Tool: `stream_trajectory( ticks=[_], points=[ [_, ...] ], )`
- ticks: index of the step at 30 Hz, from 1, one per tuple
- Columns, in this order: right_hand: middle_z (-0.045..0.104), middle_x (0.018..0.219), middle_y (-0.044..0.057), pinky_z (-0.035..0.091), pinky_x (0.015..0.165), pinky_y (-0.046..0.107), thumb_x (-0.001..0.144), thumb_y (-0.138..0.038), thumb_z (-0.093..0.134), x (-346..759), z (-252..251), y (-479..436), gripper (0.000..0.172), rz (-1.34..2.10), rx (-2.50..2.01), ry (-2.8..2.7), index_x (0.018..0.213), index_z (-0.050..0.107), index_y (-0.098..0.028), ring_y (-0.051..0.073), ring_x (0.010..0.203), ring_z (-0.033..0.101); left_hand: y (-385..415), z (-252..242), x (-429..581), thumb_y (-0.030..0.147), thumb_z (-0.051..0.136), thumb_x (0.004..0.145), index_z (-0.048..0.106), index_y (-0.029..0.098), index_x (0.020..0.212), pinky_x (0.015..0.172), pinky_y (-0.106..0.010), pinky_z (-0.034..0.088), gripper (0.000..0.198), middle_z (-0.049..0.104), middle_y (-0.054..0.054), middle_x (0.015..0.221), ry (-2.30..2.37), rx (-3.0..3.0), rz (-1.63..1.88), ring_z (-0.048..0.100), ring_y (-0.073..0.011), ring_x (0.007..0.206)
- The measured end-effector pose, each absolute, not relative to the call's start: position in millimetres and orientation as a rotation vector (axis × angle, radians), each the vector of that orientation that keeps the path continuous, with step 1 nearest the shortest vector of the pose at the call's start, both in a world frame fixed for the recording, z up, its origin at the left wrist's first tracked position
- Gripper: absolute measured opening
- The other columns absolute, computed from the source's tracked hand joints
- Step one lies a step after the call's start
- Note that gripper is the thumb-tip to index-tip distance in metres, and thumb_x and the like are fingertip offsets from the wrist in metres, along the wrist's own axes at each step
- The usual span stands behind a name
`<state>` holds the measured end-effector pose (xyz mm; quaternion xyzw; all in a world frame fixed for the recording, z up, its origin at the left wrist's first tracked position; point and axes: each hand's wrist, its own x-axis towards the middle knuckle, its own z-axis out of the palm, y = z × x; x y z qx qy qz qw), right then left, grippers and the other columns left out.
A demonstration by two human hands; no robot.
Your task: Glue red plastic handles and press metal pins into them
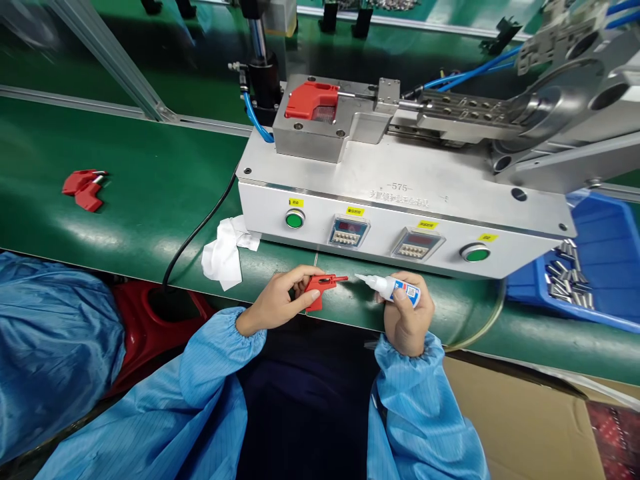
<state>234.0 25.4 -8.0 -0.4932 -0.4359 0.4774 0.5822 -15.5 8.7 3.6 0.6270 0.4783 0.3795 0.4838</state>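
Between the thumb and fingers of my left hand [280, 300] is a red plastic gun-shaped housing [316, 293], its thin red stem pointing right. My right hand [410, 320] is closed around a small white glue bottle [397, 291] with a blue label. The bottle's tapered nozzle points left, a short gap away from the stem's tip. Behind both hands stands a metal press fixture [400, 193] with green buttons and small counters on its front. A similar red housing [313, 100] sits in the fixture's metal block, in line with a rod.
Two red housings [85, 189] lie on the green bench [165, 167] at left. A crumpled white tissue [223, 253] is beside the fixture. At right, a blue bin [610, 247] holds several metal cylinders [570, 280]. A black cable [200, 227] crosses the bench edge near a red stool [145, 333].
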Motion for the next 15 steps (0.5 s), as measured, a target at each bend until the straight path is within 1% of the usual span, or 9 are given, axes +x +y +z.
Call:
stream_trajectory(
  ticks=[3,5,7,9,11,12,13,15],
  points=[
    [0.067,0.074,-0.001,0.056,0.067,0.033,0.084,-0.06,0.082,235.1,-10.0,24.1,0.044,1.144,-1.119,-1.039,0.1,0.062,-0.025,0.02,0.065,0.069,7.6,0.9,-15.7,0.038,0.064,0.098,0.071,0.019,0.126,0.066,-0.024,0.051,0.034,0.07,-0.001,0.083,1.17,1.509,0.905,0.06,-0.0138,0.07],
    [0.072,0.08,0.0,0.057,0.07,0.034,0.086,-0.058,0.081,237.6,-9.3,18.9,0.042,1.17,-1.112,-1.087,0.105,0.061,-0.026,0.022,0.071,0.072,3.7,-2.3,-15.8,0.039,0.064,0.098,0.071,0.019,0.127,0.068,-0.025,0.053,0.035,0.072,-0.002,0.086,1.184,1.498,0.886,0.064,-0.0151,0.073],
    [0.077,0.091,0.003,0.058,0.075,0.034,0.089,-0.053,0.079,241.2,-5.4,10.7,0.039,1.181,-1.13,-1.194,0.11,0.06,-0.026,0.022,0.08,0.075,-1.4,-7.3,-16.4,0.04,0.064,0.098,0.071,0.019,0.127,0.071,-0.026,0.055,0.036,0.075,-0.004,0.092,1.21,1.481,0.875,0.068,-0.0167,0.078],
    [0.079,0.106,0.007,0.059,0.088,0.037,0.093,-0.043,0.075,245.0,0.0,1.5,0.031,1.126,-1.182,-1.355,0.114,0.06,-0.026,0.025,0.098,0.077,-4.9,-14.1,-18.1,0.042,0.064,0.099,0.07,0.02,0.128,0.075,-0.027,0.057,0.037,0.078,-0.005,0.1,1.241,1.459,0.869,0.072,-0.0184,0.084],
    [0.078,0.117,0.009,0.055,0.104,0.042,0.095,-0.032,0.069,247.8,3.9,-7.0,0.022,1.009,-1.26,-1.499,0.114,0.06,-0.026,0.027,0.121,0.071,-6.1,-20.9,-20.0,0.046,0.066,0.098,0.07,0.021,0.129,0.075,-0.027,0.059,0.04,0.079,-0.006,0.107,1.261,1.439,0.854,0.074,-0.0201,0.089],
    [0.077,0.118,0.009,0.052,0.11,0.044,0.095,-0.028,0.066,248.7,4.6,-10.7,0.02,0.941,-1.298,-1.55,0.114,0.06,-0.026,0.027,0.13,0.067,-6.3,-23.5,-20.9,0.048,0.067,0.097,0.07,0.022,0.129,0.075,-0.027,0.059,0.042,0.08,-0.006,0.11,1.267,1.433,0.846,0.075,-0.0209,0.091],
    [0.077,0.118,0.009,0.05,0.113,0.045,0.095,-0.025,0.064,249.4,4.4,-14.0,0.019,0.88,-1.336,-1.589,0.113,0.059,-0.026,0.027,0.137,0.062,-6.6,-25.6,-21.6,0.051,0.068,0.096,0.07,0.022,0.129,0.074,-0.027,0.06,0.043,0.08,-0.007,0.111,1.27,1.429,0.84,0.075,-0.0216,0.092],
    [0.077,0.118,0.01,0.049,0.115,0.047,0.096,-0.023,0.062,250.7,2.1,-19.6,0.018,0.775,-1.403,-1.641,0.113,0.059,-0.026,0.028,0.142,0.058,-7.5,-28.5,-22.9,0.055,0.069,0.095,0.071,0.022,0.128,0.073,-0.027,0.06,0.046,0.08,-0.007,0.113,1.266,1.426,0.835,0.076,-0.0224,0.093]
  ],
)
